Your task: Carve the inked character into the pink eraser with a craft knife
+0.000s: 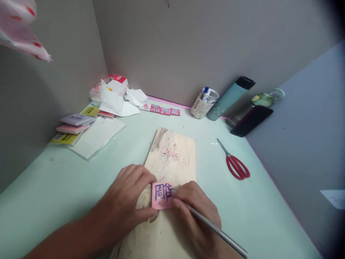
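Observation:
A small pink rubber block (159,197), with a purple written character on top, lies on a wooden board (183,169). My left hand (129,199) grips it from the left, fingers at its upper corner and thumb at its lower edge. In my right hand (198,210) is a slim silver craft knife (215,228), held like a pen. Its tip is at the block's right side, mostly hidden by my fingers. Small pink shavings (170,154) lie further up the board.
Red-handled scissors (238,167) lie right of the board. Behind stand a can with pens (201,106), a teal bottle (229,99) and a leaning black phone (252,121). Carved pink pieces (161,109) lie at the back; tissues (111,100) and packaged blocks (77,120) are left.

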Tool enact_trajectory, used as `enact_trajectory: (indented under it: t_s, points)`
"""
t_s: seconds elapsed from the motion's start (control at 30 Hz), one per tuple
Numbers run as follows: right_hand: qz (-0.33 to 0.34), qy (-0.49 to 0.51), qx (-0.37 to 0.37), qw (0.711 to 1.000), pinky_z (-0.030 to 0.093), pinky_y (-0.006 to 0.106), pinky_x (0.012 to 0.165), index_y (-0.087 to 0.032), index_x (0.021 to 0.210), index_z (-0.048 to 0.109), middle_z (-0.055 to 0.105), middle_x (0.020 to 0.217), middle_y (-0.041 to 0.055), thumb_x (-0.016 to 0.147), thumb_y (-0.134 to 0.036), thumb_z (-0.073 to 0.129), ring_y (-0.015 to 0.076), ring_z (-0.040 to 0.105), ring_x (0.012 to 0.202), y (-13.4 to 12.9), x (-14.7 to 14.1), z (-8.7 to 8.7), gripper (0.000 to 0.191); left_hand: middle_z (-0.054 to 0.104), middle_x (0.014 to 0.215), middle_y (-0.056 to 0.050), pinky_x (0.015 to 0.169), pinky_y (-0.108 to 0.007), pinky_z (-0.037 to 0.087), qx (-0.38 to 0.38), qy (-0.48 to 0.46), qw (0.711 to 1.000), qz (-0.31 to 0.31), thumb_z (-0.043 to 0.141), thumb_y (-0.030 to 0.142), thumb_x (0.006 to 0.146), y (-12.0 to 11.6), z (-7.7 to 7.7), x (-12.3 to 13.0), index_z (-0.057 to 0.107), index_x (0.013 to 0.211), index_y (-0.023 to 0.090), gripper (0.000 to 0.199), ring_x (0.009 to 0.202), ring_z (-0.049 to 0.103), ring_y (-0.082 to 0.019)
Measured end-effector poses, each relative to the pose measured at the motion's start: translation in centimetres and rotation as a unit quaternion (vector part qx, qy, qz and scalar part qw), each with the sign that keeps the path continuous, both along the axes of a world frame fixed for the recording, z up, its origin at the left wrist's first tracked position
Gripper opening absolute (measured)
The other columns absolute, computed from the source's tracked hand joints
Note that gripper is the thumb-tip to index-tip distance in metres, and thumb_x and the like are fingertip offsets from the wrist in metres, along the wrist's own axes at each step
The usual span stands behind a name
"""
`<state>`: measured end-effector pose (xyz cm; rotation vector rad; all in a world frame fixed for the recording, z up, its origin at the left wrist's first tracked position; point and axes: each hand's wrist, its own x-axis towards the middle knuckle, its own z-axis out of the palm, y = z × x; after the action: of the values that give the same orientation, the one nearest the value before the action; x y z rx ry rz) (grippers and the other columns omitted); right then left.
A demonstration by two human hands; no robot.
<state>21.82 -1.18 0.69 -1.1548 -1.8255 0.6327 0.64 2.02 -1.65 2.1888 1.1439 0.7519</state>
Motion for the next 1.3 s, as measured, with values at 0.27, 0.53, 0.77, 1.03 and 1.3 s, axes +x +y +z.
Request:
enact_trajectory:
  t_s: [0.27, 0.53, 0.77, 1.03, 1.3]
  points:
    - [-0.044, -0.025, -0.041, 0.998, 0.039, 0.025, 0.049, -0.024, 0.085, 0.052, 0.059, 0.071, -0.002, 0.097, -0.016, 0.056, 0.012, 0.048, 0.052, -0.4, -0.3, -1.0, 0.015, 0.057, 0.104, -0.002, 0.086, -0.039, 0.039, -0.009, 0.006, 1.0, -0.003, 0.085, 0.015, 0.076, -0.1, 0.3, 0.0, 0.057, 0.106, 0.023, 0.041, 0.099, 0.05, -0.026]
    - [-0.018, -0.009, -0.04, 0.999, 0.043, 0.027, 0.056, -0.023, 0.087, 0.052, 0.06, 0.079, 0.0013, 0.098, -0.013, 0.053, 0.0143, 0.055, 0.063, -0.4, -0.3, -1.3, 0.016, 0.057, 0.103, -0.002, 0.086, -0.039, 0.039, -0.012, 0.008, 1.0, 0.002, 0.083, 0.016, 0.078, 0.0, 0.4, 0.2, 0.058, 0.105, 0.022, 0.037, 0.098, 0.05, -0.026]
    - [0.012, -0.006, -0.001, 1.0, 0.039, 0.027, 0.054, -0.022, 0.087, 0.052, 0.056, 0.076, 0.0008, 0.096, -0.01, 0.052, 0.0136, 0.053, 0.061, -0.1, -0.4, -1.2, 0.015, 0.057, 0.103, -0.002, 0.086, -0.04, 0.039, -0.008, 0.002, 1.0, -0.002, 0.084, 0.016, 0.078, 0.0, 0.1, 0.0, 0.057, 0.106, 0.022, 0.039, 0.099, 0.05, -0.026]
    - [0.019, -0.016, 0.012, 1.0, 0.039, 0.027, 0.054, -0.021, 0.086, 0.051, 0.055, 0.074, 0.0005, 0.096, -0.009, 0.051, 0.013, 0.051, 0.06, 0.1, -0.4, -0.9, 0.016, 0.056, 0.102, -0.002, 0.085, -0.04, 0.039, 0.003, 0.001, 1.0, -0.003, 0.083, 0.017, 0.079, 0.0, 0.2, 0.0, 0.057, 0.106, 0.023, 0.038, 0.098, 0.05, -0.025]
    - [0.031, -0.025, 0.046, 0.998, 0.042, 0.028, 0.058, -0.021, 0.088, 0.051, 0.058, 0.076, 0.0027, 0.094, -0.006, 0.05, 0.0152, 0.055, 0.066, 0.1, -0.5, -1.1, 0.016, 0.057, 0.102, -0.002, 0.085, -0.04, 0.039, 0.001, 0.008, 1.0, 0.001, 0.083, 0.021, 0.08, 0.0, 0.2, 0.0, 0.057, 0.105, 0.022, 0.036, 0.098, 0.05, -0.026]
